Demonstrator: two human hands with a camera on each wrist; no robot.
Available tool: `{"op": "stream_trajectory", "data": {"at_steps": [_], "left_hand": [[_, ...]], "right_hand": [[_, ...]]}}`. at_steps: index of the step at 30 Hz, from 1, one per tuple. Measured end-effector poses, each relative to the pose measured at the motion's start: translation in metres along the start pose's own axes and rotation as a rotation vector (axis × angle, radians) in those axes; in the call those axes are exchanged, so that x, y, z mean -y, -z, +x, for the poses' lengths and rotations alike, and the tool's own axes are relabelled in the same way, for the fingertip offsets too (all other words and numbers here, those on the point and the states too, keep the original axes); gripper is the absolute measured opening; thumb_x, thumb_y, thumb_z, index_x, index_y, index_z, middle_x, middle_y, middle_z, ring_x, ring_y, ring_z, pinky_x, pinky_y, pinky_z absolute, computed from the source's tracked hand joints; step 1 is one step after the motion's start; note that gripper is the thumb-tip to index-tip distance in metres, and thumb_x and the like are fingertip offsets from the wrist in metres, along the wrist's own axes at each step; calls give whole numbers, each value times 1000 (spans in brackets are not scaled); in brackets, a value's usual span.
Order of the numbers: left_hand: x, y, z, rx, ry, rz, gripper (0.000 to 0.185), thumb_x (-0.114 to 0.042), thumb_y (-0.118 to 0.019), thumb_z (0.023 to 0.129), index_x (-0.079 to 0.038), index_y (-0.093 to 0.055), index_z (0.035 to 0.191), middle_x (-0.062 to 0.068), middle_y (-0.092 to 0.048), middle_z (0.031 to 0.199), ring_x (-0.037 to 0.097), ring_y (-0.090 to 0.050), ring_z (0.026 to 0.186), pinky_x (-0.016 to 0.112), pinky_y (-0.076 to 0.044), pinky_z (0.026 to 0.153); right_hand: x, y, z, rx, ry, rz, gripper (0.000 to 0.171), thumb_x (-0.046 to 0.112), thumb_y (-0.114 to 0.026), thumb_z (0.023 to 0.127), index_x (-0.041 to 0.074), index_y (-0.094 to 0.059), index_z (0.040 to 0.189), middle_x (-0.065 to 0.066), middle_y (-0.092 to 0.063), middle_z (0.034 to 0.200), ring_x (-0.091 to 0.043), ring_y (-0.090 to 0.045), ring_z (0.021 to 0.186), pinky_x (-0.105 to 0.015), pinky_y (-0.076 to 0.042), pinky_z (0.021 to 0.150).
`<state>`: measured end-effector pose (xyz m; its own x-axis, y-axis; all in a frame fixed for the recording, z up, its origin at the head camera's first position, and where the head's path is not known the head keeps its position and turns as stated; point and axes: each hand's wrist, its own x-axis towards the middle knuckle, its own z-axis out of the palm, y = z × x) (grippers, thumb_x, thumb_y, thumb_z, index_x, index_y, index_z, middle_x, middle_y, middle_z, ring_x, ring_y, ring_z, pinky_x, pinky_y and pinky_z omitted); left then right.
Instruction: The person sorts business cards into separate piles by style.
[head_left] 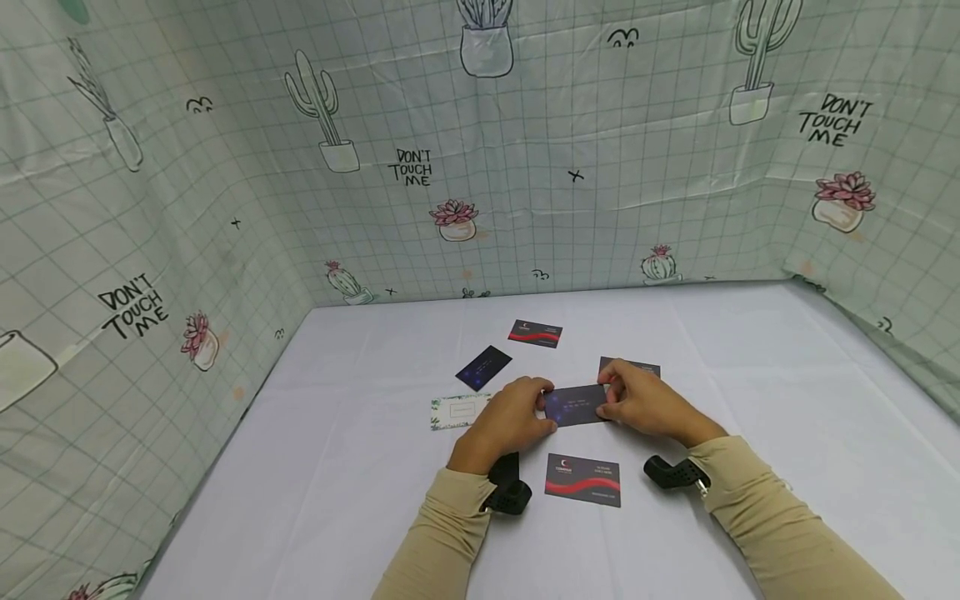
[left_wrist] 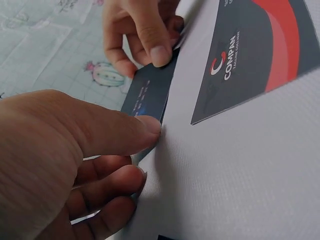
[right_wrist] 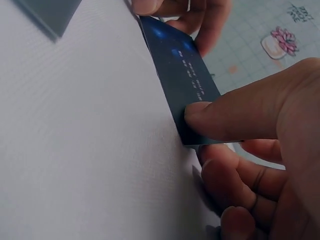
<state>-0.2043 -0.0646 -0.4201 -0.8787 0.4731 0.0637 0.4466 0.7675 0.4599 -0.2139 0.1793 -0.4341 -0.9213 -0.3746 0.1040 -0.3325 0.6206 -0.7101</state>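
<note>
Dark blue card (head_left: 574, 406), long axis left to right, pinched at its ends between left hand (head_left: 510, 417) and right hand (head_left: 647, 403), just above white surface (head_left: 750, 375).

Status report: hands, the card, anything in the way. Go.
Left hand and right hand each pinch an end of the dark blue card, both grips on. Other cards lie close around, none between the hands.
</note>
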Motion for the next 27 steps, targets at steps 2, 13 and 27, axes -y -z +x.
{"op": "stream_trajectory", "data": {"at_steps": [2,13,27], "left_hand": [[1,0,0,-3,-14,-11,53,-20,-80,85,-7,-62,133,-3,-56,95,9,-50,83,24,-43,76],[8,4,-4,-34,-65,-95,57,-8,-78,84,-1,-58,137,6,-59,102,9,-52,82,23,-45,77],[20,10,-9,-49,-48,-245,58,-2,-78,83,-1,-57,138,7,-60,107,10,-65,86,24,-50,75]], "right_hand": [[-1,-1,0,-11,-10,11,39,8,-80,83,1,-54,112,0,-59,78,-16,-54,70,-30,-44,65],[4,-4,1,-44,-18,166,40,6,-76,85,-3,-54,116,-5,-59,79,-15,-51,64,-26,-40,57],[8,-13,4,-45,-9,237,36,8,-73,88,-2,-55,118,-5,-61,79,-16,-51,62,-27,-39,55]]}}
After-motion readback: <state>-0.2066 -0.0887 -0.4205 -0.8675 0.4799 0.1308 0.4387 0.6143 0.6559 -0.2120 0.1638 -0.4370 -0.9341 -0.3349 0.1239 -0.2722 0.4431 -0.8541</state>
